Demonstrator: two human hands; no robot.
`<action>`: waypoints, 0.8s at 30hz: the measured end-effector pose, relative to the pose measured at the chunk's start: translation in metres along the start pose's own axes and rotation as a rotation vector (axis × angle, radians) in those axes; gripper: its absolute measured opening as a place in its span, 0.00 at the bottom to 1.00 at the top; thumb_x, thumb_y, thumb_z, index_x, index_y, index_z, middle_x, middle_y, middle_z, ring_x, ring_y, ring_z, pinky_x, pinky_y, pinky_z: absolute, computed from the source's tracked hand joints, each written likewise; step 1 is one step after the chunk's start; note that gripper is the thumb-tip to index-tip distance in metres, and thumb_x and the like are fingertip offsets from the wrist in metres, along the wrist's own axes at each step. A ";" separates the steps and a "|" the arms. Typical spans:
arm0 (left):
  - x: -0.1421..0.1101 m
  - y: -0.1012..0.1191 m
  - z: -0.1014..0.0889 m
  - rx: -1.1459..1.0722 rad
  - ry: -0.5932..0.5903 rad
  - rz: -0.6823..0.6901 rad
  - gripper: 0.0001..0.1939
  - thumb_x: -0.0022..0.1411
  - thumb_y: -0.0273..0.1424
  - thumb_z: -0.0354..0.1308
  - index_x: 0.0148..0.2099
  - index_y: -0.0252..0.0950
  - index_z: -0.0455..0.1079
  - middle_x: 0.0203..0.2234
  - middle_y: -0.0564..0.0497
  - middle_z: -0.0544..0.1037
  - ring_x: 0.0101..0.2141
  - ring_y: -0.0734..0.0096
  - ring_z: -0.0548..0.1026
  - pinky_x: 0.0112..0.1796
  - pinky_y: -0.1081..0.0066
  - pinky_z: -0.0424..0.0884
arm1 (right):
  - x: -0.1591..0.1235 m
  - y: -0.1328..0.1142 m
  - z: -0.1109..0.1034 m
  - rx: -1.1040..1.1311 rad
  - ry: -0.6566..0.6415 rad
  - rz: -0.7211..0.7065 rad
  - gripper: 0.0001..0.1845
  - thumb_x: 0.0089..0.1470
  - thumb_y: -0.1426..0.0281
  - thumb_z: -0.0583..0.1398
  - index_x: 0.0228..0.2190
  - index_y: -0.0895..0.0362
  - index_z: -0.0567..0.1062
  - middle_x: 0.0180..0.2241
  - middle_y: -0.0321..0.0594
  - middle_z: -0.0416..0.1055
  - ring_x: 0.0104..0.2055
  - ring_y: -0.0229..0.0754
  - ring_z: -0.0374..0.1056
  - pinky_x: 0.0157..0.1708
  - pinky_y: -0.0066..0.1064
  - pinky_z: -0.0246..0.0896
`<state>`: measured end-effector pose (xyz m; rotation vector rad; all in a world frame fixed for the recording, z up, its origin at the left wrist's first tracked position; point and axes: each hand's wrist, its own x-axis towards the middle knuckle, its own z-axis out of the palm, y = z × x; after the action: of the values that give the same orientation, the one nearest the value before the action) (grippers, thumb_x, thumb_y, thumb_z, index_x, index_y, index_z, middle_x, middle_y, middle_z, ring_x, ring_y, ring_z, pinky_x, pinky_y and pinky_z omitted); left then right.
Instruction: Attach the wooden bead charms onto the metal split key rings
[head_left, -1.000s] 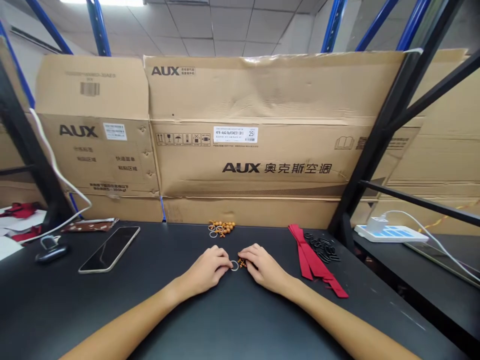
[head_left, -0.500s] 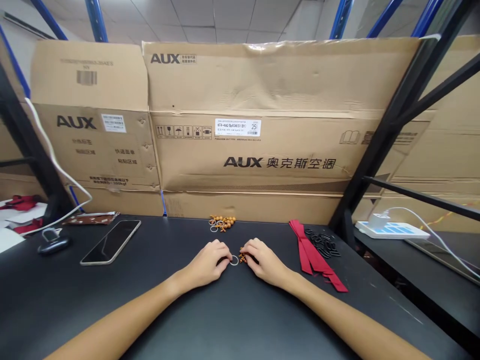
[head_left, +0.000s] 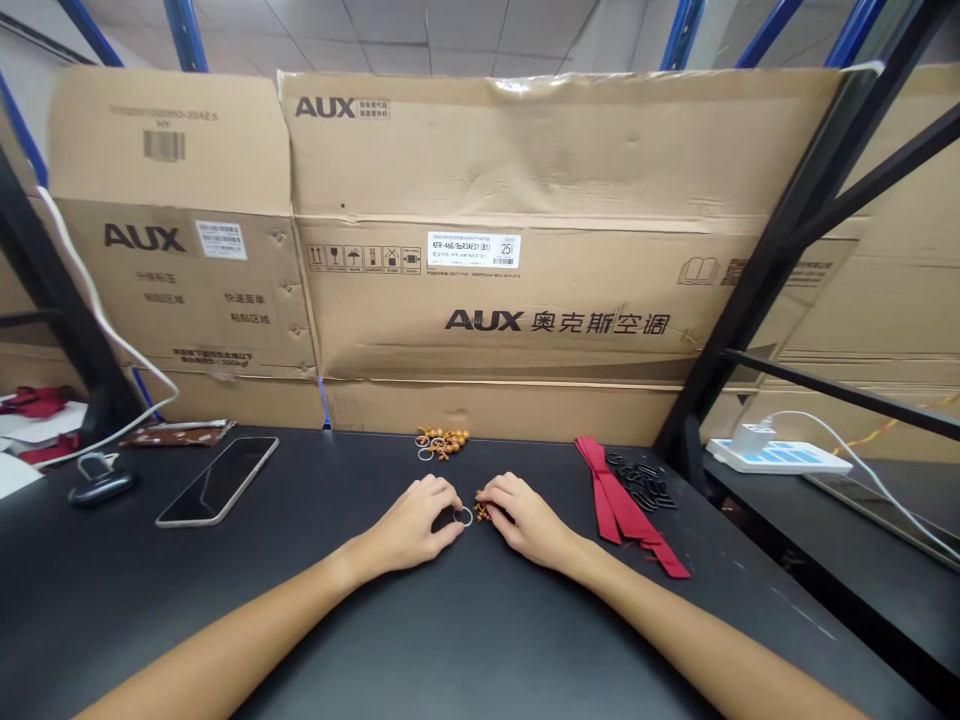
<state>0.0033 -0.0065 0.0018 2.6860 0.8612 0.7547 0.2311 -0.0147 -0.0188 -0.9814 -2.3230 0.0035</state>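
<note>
Both my hands rest on the black table (head_left: 465,640) near its middle. My left hand (head_left: 416,520) is curled, its fingertips pinching a small metal ring (head_left: 463,517). My right hand (head_left: 525,518) is curled too, its fingers closed on a short string of small orange-brown beads (head_left: 482,512) attached beside the ring. The two hands almost touch at the ring. Farther back lies a small heap of more beads and rings (head_left: 441,441).
Red ribbon strips (head_left: 622,500) and a pile of black loops (head_left: 643,484) lie to the right. A phone (head_left: 217,480) lies at the left, with a dark clip-like object (head_left: 97,483). Large AUX cardboard boxes (head_left: 525,250) wall the back. A white power strip (head_left: 776,455) sits at the right.
The view has tilted slightly, so everything sits a little higher in the frame. My hands have stayed together on the ring and beads with only small finger shifts.
</note>
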 end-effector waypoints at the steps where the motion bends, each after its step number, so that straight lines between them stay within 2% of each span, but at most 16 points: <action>1: 0.000 0.000 0.000 0.007 -0.002 0.009 0.05 0.63 0.32 0.55 0.41 0.39 0.68 0.38 0.51 0.73 0.40 0.66 0.69 0.44 0.66 0.64 | 0.000 0.000 0.000 0.007 0.002 0.001 0.11 0.60 0.77 0.52 0.40 0.55 0.72 0.37 0.43 0.71 0.39 0.43 0.64 0.41 0.37 0.62; 4: 0.000 0.001 0.000 0.027 -0.016 0.040 0.04 0.64 0.31 0.54 0.40 0.39 0.69 0.36 0.52 0.75 0.39 0.66 0.69 0.43 0.67 0.63 | -0.001 -0.001 -0.001 0.066 0.013 0.015 0.11 0.60 0.76 0.52 0.41 0.55 0.72 0.37 0.42 0.71 0.39 0.43 0.65 0.41 0.38 0.62; 7: 0.000 0.003 -0.001 0.036 -0.030 0.061 0.06 0.65 0.33 0.53 0.40 0.39 0.70 0.35 0.51 0.76 0.39 0.66 0.69 0.42 0.67 0.63 | -0.003 -0.005 -0.001 0.208 0.054 0.092 0.11 0.61 0.73 0.51 0.43 0.54 0.70 0.36 0.42 0.71 0.38 0.42 0.66 0.40 0.35 0.64; 12: -0.001 0.005 0.001 0.071 -0.027 0.043 0.09 0.61 0.39 0.58 0.37 0.38 0.69 0.32 0.52 0.76 0.37 0.65 0.69 0.41 0.67 0.62 | -0.005 -0.013 -0.002 0.317 0.074 0.186 0.11 0.61 0.72 0.50 0.41 0.55 0.70 0.33 0.40 0.70 0.34 0.39 0.68 0.37 0.32 0.64; 17: 0.001 0.010 0.005 0.138 -0.051 0.038 0.08 0.65 0.33 0.54 0.34 0.37 0.66 0.32 0.51 0.73 0.36 0.66 0.68 0.39 0.68 0.63 | -0.004 -0.012 -0.001 0.305 0.059 0.210 0.11 0.59 0.73 0.51 0.38 0.55 0.72 0.32 0.39 0.69 0.31 0.39 0.66 0.34 0.31 0.63; 24: -0.002 0.016 0.002 0.201 -0.054 0.085 0.08 0.68 0.26 0.46 0.39 0.36 0.67 0.37 0.48 0.70 0.36 0.67 0.68 0.40 0.68 0.64 | -0.007 -0.009 0.002 0.296 0.057 0.188 0.08 0.56 0.74 0.54 0.37 0.56 0.72 0.31 0.38 0.65 0.29 0.37 0.64 0.30 0.29 0.61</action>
<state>0.0102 -0.0206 0.0049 2.9213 0.8562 0.6407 0.2274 -0.0251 -0.0221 -1.0270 -2.0942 0.3797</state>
